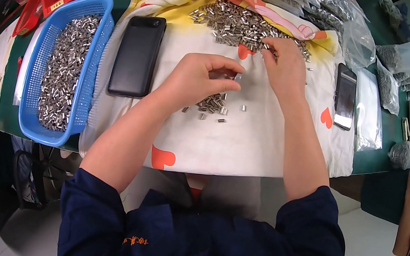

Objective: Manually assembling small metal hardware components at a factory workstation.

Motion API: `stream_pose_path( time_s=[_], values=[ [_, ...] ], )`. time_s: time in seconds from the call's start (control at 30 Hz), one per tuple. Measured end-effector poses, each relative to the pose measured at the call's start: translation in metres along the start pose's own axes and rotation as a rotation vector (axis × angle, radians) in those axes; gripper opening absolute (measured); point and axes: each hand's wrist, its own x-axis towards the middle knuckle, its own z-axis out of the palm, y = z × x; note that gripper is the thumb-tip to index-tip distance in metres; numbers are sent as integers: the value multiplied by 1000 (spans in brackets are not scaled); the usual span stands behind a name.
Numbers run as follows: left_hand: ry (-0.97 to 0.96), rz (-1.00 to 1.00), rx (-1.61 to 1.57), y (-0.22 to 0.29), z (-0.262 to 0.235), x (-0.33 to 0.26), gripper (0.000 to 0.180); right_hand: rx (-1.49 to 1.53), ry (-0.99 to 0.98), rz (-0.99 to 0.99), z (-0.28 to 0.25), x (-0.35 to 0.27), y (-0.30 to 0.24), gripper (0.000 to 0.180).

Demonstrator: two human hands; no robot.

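Note:
My left hand (200,78) hovers over the white patterned cloth (246,141), thumb and fingers pinched on a small metal sleeve near a little cluster of sleeves (213,103). My right hand (284,65) reaches further back, fingertips resting in the large pile of small silver metal sleeves (234,23) at the cloth's far side. Whether it grips any piece is hidden by the fingers.
A blue plastic basket (101,16) full of metal sleeves stands at the left. A black phone (137,56) lies beside it, another phone (345,97) at the right. Clear bags of parts (386,66) line the back and right. Other people's arms show at both lower sides.

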Motion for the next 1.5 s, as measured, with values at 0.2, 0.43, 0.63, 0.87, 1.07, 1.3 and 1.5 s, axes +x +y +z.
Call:
stream_pose_path(
  time_s=[0.2,0.43,0.63,0.87,1.07,1.3,1.5],
  values=[
    [-134,158,282,4,-1,-4,24,-87,-41,-30,-2,-3,-2,7],
    [-222,80,270,13,-8,-8,25,-80,-45,41,-12,-3,6,10],
    [-74,-53,-146,1,-12,1,23,676,-153,410,-24,2,-12,8],
    [30,-111,-548,-8,-16,9,28,1062,-304,327,-12,-15,-40,10],
    [46,-112,-533,-6,-16,9,29,645,-118,67,-11,-18,-47,8],
    [56,-87,-520,-7,-15,6,29,605,-38,13,-12,-20,-52,6],
    [80,-110,-456,-5,-13,6,29,579,-222,54,-21,-17,-43,10]
  ],
)
